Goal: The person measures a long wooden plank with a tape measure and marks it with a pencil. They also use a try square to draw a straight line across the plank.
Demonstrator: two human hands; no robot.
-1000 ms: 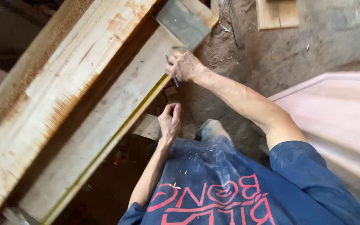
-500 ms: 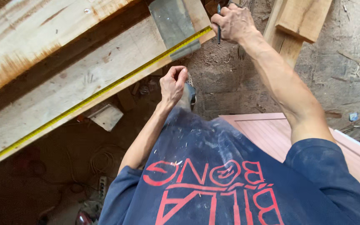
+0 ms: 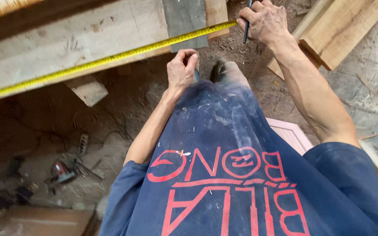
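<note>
A yellow tape measure (image 3: 110,59) runs in a long slant from the left edge of the frame up to the top centre, lying along the face of a pale, rough-sawn plank (image 3: 66,43) that fills the upper left. The right hand (image 3: 263,19), at the top right of centre, is curled around a dark pencil (image 3: 246,26) and sits right at the tape's far end, where the blade crosses a grey board (image 3: 184,19) laid on the plank. The left hand (image 3: 181,70), just below the tape at centre, is closed into a loose fist; it seems to be gripping the tape's case, though the fingers hide whatever is inside. The risk here, as I judge it, is that the blade is unsupported over a long span and only rests on the wood, so a small slackening or pull could let it slide or twist off the edge and throw off any mark. The tape itself looks thin, slightly bowed and stiff, with fine black graduations. Below lies a dirt floor (image 3: 123,113) with a power tool (image 3: 62,170) at lower left.
</note>
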